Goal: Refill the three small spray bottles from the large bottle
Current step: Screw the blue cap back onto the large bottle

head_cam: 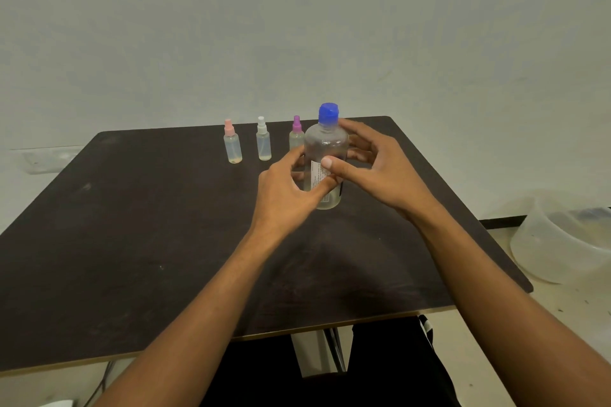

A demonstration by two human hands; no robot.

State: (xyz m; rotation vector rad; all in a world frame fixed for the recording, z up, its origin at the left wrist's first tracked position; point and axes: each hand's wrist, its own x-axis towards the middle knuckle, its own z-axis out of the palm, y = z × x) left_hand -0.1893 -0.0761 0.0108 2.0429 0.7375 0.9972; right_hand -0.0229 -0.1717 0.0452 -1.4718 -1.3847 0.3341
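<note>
The large bottle [325, 155], blue cap [328, 113] fitted, stands upright on the table [132, 225]. The left hand [284, 198] grips its lower body, thumb across the label. The right hand [380, 168] sets its thumb on the front, fingers spread and curved round its right side. Behind it to the left stand the pink-topped spray bottle [232, 147], white-topped spray bottle [263, 142] and purple-topped spray bottle [296, 134].

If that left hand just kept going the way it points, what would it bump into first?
The large bottle: the left hand grips it, thumb across its front. Just beyond stands the purple-topped spray bottle, though how far behind is hard to judge.
</note>
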